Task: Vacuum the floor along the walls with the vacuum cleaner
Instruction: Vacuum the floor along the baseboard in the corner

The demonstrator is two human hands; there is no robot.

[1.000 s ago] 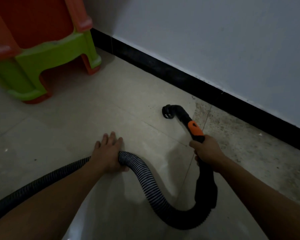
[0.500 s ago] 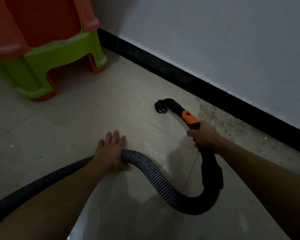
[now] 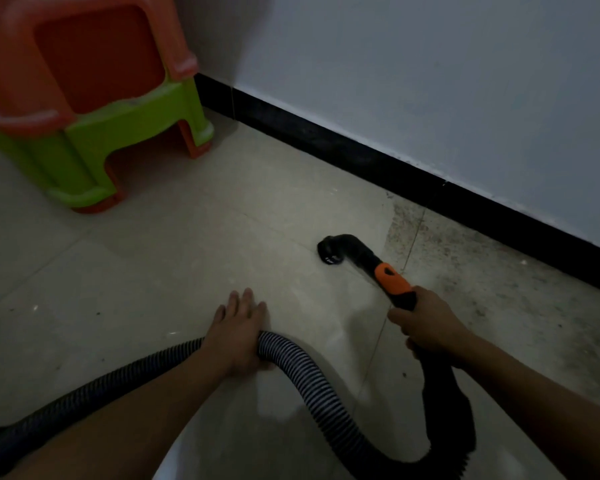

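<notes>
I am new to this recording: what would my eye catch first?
The bright stacked stools, orange over green, stand at top left. Right of centre, the right hand grips the black vacuum wand near the baseboard, and the left hand rests on the ribbed hose.

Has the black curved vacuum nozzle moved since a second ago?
Yes: the black curved vacuum nozzle has drawn back, away from the black baseboard.

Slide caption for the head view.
Right hand grips black orange-collared vacuum wand, nozzle on beige tile; left hand rests on ribbed hose.
</notes>
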